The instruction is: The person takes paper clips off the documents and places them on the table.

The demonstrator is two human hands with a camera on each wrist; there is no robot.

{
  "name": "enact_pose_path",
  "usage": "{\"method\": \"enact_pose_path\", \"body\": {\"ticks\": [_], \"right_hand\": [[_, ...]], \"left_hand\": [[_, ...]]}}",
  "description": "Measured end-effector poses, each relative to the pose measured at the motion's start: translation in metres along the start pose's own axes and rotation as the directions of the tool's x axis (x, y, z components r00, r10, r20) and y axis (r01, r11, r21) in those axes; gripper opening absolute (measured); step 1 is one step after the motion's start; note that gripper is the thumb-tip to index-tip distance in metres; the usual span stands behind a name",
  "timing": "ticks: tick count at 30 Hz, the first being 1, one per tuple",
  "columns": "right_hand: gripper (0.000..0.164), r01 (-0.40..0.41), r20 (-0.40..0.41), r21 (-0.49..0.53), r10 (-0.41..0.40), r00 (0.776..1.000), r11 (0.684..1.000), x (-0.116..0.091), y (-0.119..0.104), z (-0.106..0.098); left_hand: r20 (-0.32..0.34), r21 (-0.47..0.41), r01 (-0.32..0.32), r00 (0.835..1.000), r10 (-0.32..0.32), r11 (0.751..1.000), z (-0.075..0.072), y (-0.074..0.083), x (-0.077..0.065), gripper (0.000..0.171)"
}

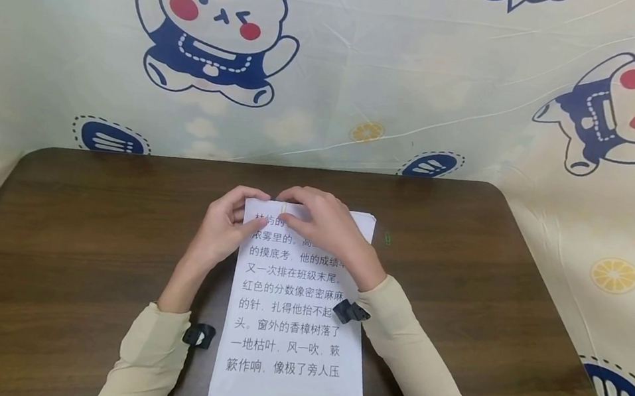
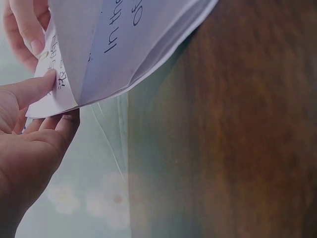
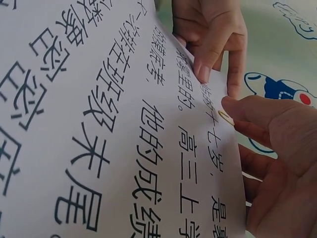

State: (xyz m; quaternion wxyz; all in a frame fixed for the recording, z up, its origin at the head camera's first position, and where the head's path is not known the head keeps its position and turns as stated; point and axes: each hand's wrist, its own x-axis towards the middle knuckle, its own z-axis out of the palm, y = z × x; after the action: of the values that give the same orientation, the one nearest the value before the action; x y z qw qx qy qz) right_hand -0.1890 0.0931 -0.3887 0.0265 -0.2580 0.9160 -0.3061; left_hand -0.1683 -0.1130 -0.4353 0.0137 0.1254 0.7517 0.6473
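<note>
A stack of white printed sheets [image 1: 286, 391] lies lengthwise before me, its far end bent up from the table in the wrist views. At the far left corner my left hand [image 1: 222, 224] pinches the sheets, thumb on the printed face and fingers behind. A yellow paper clip [image 3: 226, 117] sits over the far edge, right of that corner. My right hand [image 1: 329, 223] pinches at this clip, the thumb tip right beside it and the other fingers behind the paper. Handwritten English shows on a sheet's underside [image 2: 119, 54] in the left wrist view.
A small green paper clip [image 1: 388, 239] lies on the brown wooden table [image 1: 106, 250], right of the stack's far corner. Beyond the table's far edge hangs a pale cloth [image 1: 341, 61] with cartoon bears. Black straps with small devices [image 1: 199, 336] sit on both sleeves.
</note>
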Motion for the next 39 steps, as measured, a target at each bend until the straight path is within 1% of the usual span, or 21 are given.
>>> {"method": "enact_pose_path", "body": {"ticks": [5, 14, 32, 39], "right_hand": [[0.033, -0.009, 0.006, -0.005, 0.009, 1.000, 1.000, 0.000, -0.003, 0.001], [0.032, -0.029, 0.019, -0.027, 0.029, 0.999, 0.999, 0.001, -0.003, 0.004], [0.027, 0.014, -0.031, -0.063, -0.016, 0.999, 0.998, 0.000, -0.002, 0.011], [0.026, 0.021, -0.042, -0.071, -0.024, 0.999, 0.997, -0.001, -0.002, 0.012]], "left_hand": [[0.000, -0.007, -0.002, 1.000, 0.002, 1.000, 0.000, 0.000, -0.001, 0.038], [0.002, 0.007, 0.026, 1.000, -0.026, 1.000, 0.000, 0.001, -0.002, 0.038], [0.002, 0.030, 0.036, 0.999, -0.036, 0.999, -0.001, 0.001, -0.003, 0.038], [-0.001, 0.026, 0.014, 1.000, -0.014, 1.000, -0.002, 0.002, -0.003, 0.037]]}}
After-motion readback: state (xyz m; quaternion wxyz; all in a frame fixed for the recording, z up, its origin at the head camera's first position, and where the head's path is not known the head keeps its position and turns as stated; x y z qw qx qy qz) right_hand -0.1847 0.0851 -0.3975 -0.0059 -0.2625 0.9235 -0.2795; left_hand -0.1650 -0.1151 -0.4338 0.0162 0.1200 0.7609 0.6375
